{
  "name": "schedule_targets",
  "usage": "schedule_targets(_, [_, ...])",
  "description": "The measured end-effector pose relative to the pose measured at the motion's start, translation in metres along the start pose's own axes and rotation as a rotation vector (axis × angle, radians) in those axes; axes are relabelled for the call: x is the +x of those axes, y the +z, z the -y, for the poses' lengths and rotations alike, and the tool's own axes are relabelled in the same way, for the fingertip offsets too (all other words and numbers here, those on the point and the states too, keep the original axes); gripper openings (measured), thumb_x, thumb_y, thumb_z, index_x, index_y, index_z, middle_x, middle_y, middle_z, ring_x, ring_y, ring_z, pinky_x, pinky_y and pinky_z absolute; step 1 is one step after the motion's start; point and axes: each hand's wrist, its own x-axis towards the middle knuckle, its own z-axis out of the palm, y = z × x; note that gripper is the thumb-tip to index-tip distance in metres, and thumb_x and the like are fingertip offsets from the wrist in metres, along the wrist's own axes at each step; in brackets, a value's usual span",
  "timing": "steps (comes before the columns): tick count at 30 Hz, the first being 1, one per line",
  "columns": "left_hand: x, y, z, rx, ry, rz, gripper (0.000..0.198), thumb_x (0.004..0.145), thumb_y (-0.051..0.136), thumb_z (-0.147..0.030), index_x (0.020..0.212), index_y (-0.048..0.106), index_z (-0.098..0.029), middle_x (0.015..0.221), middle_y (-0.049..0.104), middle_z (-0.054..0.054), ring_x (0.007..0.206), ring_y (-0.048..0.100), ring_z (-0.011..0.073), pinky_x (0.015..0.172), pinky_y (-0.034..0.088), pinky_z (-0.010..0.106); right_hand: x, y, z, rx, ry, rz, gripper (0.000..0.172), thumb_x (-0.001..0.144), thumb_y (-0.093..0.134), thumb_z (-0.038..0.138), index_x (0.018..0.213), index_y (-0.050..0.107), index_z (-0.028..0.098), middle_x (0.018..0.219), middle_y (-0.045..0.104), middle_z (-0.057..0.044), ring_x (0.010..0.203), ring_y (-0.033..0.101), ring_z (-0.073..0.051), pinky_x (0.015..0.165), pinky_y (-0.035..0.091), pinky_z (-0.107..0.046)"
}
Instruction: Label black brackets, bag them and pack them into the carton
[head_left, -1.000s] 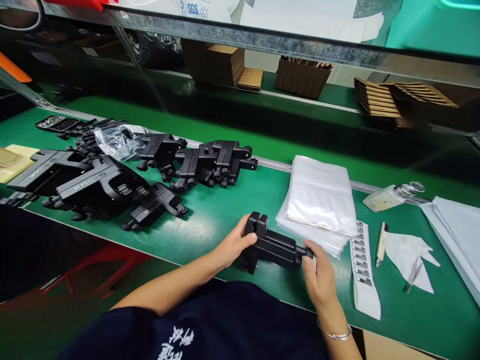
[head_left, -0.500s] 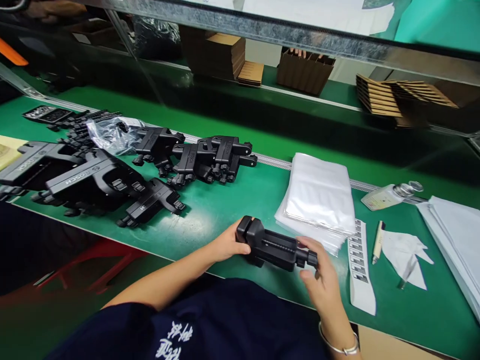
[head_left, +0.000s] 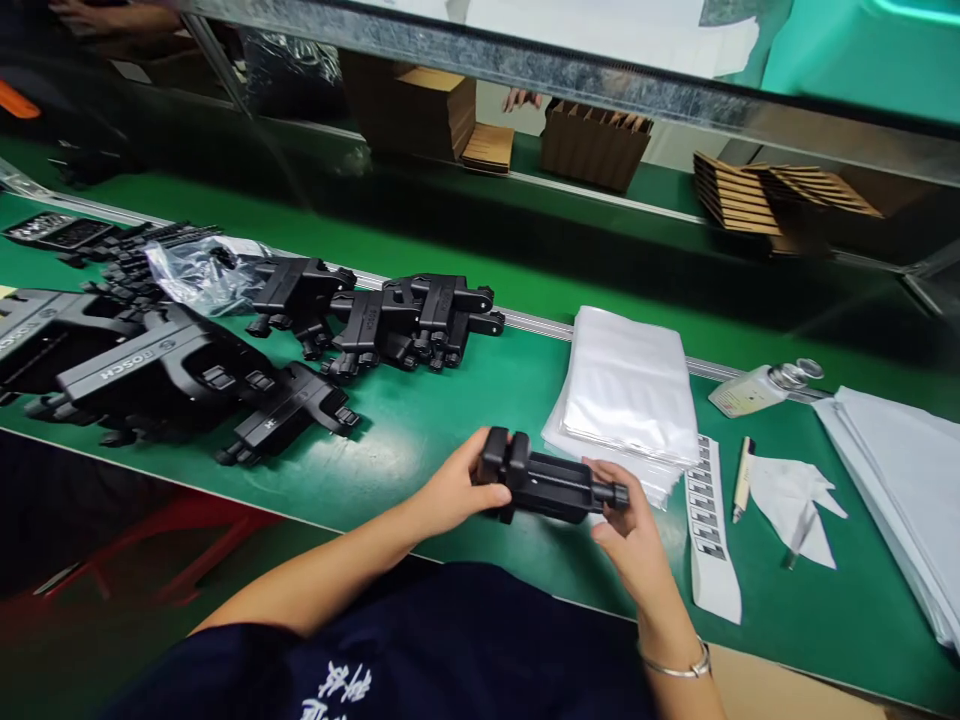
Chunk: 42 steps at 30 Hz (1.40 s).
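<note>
I hold a black plastic part (head_left: 546, 484) with both hands, just above the green table (head_left: 450, 400) near its front edge. My left hand (head_left: 452, 492) is closed round the part's thick left end. My right hand (head_left: 634, 535) grips the narrow right end, fingers curled under it. A stack of clear plastic bags (head_left: 628, 400) lies just behind and to the right of the part. A strip of printed labels (head_left: 709, 525) lies to the right of my right hand.
Several black plastic parts (head_left: 390, 320) and larger black housings (head_left: 142, 375) lie to the left. A crumpled bag (head_left: 199, 272), a small bottle (head_left: 757, 388), a pen (head_left: 742, 478), white cloth (head_left: 795, 500) and white sheets (head_left: 900, 480) are around. Cardboard boxes (head_left: 592, 145) stand behind; another person's hand (head_left: 523, 98) shows there.
The black part has been turned in my hands, its left end now showing two raised lugs, and lifted slightly off the table. The view has drifted right.
</note>
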Motion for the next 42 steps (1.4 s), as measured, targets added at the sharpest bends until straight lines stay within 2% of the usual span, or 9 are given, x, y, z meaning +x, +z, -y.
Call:
schedule_targets(4, [-0.002, 0.005, -0.015, 0.134, 0.091, 0.148, 0.061, 0.067, 0.08, -0.041, 0.117, 0.052, -0.022, 0.116, 0.061, 0.008, 0.106, 0.057, 0.0265, 0.092, 0.044, 0.038, -0.001, 0.002, -0.007, 0.103, -0.039, -0.047, 0.052, 0.076, 0.076, 0.047, 0.12, 0.059, 0.025, 0.119, 0.067, -0.01, 0.107, 0.065, -0.025, 0.088, 0.055, -0.036])
schedule_targets(11, [0.003, -0.011, 0.0, -0.15, 0.235, 0.314, 0.06, 0.068, 0.084, -0.035, 0.116, 0.051, -0.022, 0.124, 0.061, 0.013, 0.122, 0.054, 0.0285, 0.103, 0.037, 0.046, -0.01, 0.005, 0.016, -0.181, -0.145, -0.096, 0.05, 0.075, 0.078, 0.034, 0.121, 0.06, 0.024, 0.121, 0.067, -0.012, 0.114, 0.062, -0.029, 0.096, 0.05, -0.045])
schedule_targets(15, [-0.001, -0.015, 0.005, -0.203, 0.199, 0.276, 0.064, 0.065, 0.085, -0.041, 0.115, 0.051, -0.022, 0.121, 0.062, 0.012, 0.118, 0.056, 0.0287, 0.098, 0.041, 0.044, -0.008, 0.007, 0.019, -0.294, -0.138, -0.065, 0.05, 0.077, 0.076, 0.04, 0.122, 0.06, 0.026, 0.121, 0.067, -0.01, 0.111, 0.062, -0.028, 0.094, 0.049, -0.042])
schedule_targets(19, [-0.006, -0.015, -0.001, -0.033, 0.09, 0.128, 0.07, 0.062, 0.082, -0.054, 0.115, 0.052, -0.02, 0.11, 0.061, 0.008, 0.099, 0.059, 0.0244, 0.086, 0.046, 0.037, 0.0, 0.005, 0.014, -0.291, -0.146, -0.08, 0.049, 0.085, 0.059, 0.061, 0.116, 0.063, 0.024, 0.108, 0.069, -0.009, 0.094, 0.065, -0.025, 0.079, 0.052, -0.036])
schedule_targets(24, [-0.007, -0.013, -0.005, 0.04, 0.04, 0.026, 0.074, 0.061, 0.077, -0.064, 0.114, 0.052, -0.019, 0.097, 0.055, 0.003, 0.087, 0.053, 0.0194, 0.078, 0.045, 0.031, -0.001, -0.004, 0.005, -0.286, -0.056, -0.093, 0.027, 0.093, 0.054, 0.044, 0.104, 0.066, 0.023, 0.071, 0.06, -0.001, 0.062, 0.056, -0.015, 0.057, 0.047, -0.027])
schedule_targets(28, [-0.005, -0.008, -0.005, -0.006, 0.034, 0.041, 0.074, 0.062, 0.074, -0.067, 0.114, 0.052, -0.019, 0.097, 0.054, 0.003, 0.085, 0.052, 0.0185, 0.076, 0.044, 0.029, -0.004, -0.011, -0.005, -0.272, -0.051, -0.113, 0.028, 0.09, 0.06, 0.043, 0.109, 0.064, 0.023, 0.089, 0.065, -0.005, 0.074, 0.061, -0.018, 0.066, 0.051, -0.029])
schedule_targets(33, [-0.008, -0.001, -0.006, -0.042, 0.067, 0.059, 0.07, 0.065, 0.078, -0.059, 0.117, 0.05, -0.021, 0.104, 0.056, 0.004, 0.092, 0.056, 0.0203, 0.084, 0.045, 0.033, -0.004, -0.004, -0.01, -0.05, -0.075, -0.02, 0.068, 0.078, 0.063, 0.067, 0.129, 0.054, 0.023, 0.117, 0.066, -0.013, 0.105, 0.064, -0.028, 0.085, 0.053, -0.038])
schedule_targets(37, [-0.007, -0.001, -0.002, -0.14, 0.142, 0.21, 0.072, 0.065, 0.082, -0.05, 0.121, 0.047, -0.024, 0.12, 0.059, 0.01, 0.117, 0.055, 0.0276, 0.099, 0.04, 0.042, -0.007, 0.004, 0.005, -0.157, -0.121, -0.04, 0.047, 0.081, 0.072, 0.045, 0.123, 0.06, 0.027, 0.119, 0.067, -0.009, 0.109, 0.064, -0.026, 0.09, 0.052, -0.038])
schedule_targets(42, [-0.003, -0.013, 0.009, -0.185, 0.195, 0.285, 0.075, 0.061, 0.086, -0.048, 0.122, 0.05, -0.024, 0.123, 0.062, 0.013, 0.133, 0.047, 0.0313, 0.11, 0.029, 0.049, -0.01, 0.003, 0.025, -0.32, -0.168, 0.009, 0.047, 0.078, 0.075, 0.033, 0.123, 0.061, 0.027, 0.123, 0.066, -0.01, 0.115, 0.06, -0.028, 0.097, 0.049, -0.044])
